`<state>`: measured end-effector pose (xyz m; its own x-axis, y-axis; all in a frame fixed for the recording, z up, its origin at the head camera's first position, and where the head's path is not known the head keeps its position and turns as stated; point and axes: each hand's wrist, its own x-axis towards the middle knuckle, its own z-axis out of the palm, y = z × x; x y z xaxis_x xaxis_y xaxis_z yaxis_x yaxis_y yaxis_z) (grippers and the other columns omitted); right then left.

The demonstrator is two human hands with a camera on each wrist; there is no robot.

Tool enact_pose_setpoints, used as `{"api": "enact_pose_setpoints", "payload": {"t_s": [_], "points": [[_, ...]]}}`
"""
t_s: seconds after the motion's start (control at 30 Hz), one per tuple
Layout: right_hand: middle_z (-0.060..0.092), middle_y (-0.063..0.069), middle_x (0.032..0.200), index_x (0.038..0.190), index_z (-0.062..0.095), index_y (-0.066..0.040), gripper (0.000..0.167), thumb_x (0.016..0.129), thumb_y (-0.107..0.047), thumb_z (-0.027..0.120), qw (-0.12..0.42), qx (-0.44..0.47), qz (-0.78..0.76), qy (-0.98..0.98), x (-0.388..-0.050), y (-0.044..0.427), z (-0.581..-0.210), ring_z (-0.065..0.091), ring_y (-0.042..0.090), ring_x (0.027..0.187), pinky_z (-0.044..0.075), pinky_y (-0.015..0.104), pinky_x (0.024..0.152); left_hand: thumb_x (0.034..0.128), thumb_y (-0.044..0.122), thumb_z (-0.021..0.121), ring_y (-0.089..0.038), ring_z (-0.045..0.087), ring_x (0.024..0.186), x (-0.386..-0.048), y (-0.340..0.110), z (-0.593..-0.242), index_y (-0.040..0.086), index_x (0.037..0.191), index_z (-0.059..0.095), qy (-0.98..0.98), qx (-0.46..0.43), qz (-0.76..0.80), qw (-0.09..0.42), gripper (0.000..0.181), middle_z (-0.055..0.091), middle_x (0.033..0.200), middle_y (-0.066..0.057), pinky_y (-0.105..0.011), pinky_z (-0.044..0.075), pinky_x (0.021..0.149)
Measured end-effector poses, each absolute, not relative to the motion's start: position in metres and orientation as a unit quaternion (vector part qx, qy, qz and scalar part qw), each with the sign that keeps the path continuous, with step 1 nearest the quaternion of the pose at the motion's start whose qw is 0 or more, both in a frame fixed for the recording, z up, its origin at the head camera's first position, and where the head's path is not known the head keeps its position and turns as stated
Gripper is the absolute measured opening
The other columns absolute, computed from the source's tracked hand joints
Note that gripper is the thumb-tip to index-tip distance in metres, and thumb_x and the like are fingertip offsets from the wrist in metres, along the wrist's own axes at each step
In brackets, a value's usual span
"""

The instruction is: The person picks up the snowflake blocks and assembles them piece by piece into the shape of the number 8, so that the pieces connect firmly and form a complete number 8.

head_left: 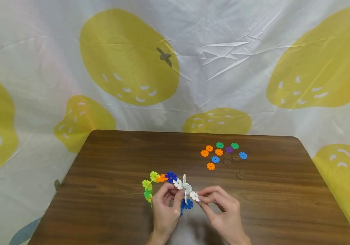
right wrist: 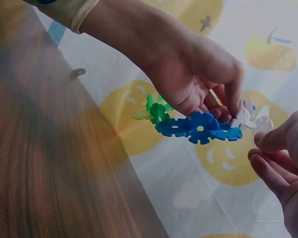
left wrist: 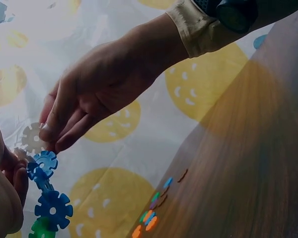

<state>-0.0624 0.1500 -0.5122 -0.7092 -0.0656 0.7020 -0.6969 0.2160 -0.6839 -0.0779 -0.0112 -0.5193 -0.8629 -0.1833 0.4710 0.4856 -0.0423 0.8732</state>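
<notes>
A chain of notched plastic snowflake discs (head_left: pixel 171 177) hangs in front of me above the table, in yellow-green, green, orange, dark blue, blue and white. My left hand (head_left: pixel 166 210) pinches it at its white discs (head_left: pixel 187 188) between thumb and fingers. At the right end of the white group, my right hand (head_left: pixel 225 212) grips a white disc (head_left: pixel 194 196) by its edge. Blue discs (right wrist: pixel 200 128) and green discs (right wrist: pixel 159 113) show below the left hand in the right wrist view. The fingers partly cover the joints between the white discs.
Loose discs lie flat toward the back right of the brown wooden table (head_left: pixel 117 153): orange (head_left: pixel 210 166), green (head_left: pixel 220 145), blue (head_left: pixel 243 155), purple (head_left: pixel 229 149) and brown (head_left: pixel 240 175). A white curtain (head_left: pixel 224 75) with yellow fruit prints hangs behind the table.
</notes>
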Motion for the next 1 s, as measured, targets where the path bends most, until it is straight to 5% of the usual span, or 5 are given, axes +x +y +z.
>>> {"api": "enact_pose_setpoints", "payload": {"t_s": [0.23, 0.47, 0.7, 1.0], "points": [[0.071, 0.017, 0.093, 0.082, 0.071, -0.003, 0.033, 0.068, 0.028, 0.075, 0.315, 0.259, 0.558, -0.723, -0.063, 0.146, -0.517, 0.071, 0.015, 0.085, 0.060, 0.019, 0.077, 0.0825, -0.017, 0.068, -0.003, 0.061, 0.072, -0.077, -0.011, -0.520, -0.010, 0.090, 0.064, -0.636, -0.135, -0.716, 0.254, 0.011, 0.062, 0.076, -0.022, -0.019, 0.056, 0.060], [0.071, 0.017, 0.087, 0.078, 0.070, -0.001, 0.011, 0.087, -0.001, 0.077, 0.389, 0.278, 0.512, -0.714, -0.067, 0.141, -0.515, 0.072, 0.024, 0.076, 0.059, 0.015, 0.075, 0.0825, -0.018, 0.068, -0.003, 0.061, 0.073, -0.076, -0.010, -0.520, -0.010, 0.090, 0.064, -0.632, -0.142, -0.716, 0.260, 0.011, 0.063, 0.077, -0.023, -0.019, 0.057, 0.062], [0.071, 0.019, 0.081, 0.075, 0.069, 0.005, 0.015, 0.071, 0.018, 0.076, 0.435, 0.308, 0.502, -0.681, -0.069, 0.131, -0.506, 0.075, 0.022, 0.079, 0.060, 0.019, 0.076, 0.0827, -0.019, 0.066, -0.003, 0.060, 0.072, -0.076, -0.007, -0.517, -0.010, 0.087, 0.063, -0.632, -0.142, -0.719, 0.252, 0.011, 0.062, 0.077, -0.023, -0.019, 0.056, 0.061], [0.071, 0.018, 0.083, 0.076, 0.069, 0.004, 0.017, 0.069, 0.018, 0.076, 0.430, 0.306, 0.486, -0.696, -0.073, 0.135, -0.522, 0.074, 0.021, 0.080, 0.059, 0.018, 0.078, 0.0835, -0.016, 0.068, -0.003, 0.060, 0.069, -0.076, -0.007, -0.519, -0.009, 0.087, 0.065, -0.648, -0.123, -0.720, 0.216, 0.008, 0.064, 0.076, -0.020, -0.020, 0.056, 0.058]]}}
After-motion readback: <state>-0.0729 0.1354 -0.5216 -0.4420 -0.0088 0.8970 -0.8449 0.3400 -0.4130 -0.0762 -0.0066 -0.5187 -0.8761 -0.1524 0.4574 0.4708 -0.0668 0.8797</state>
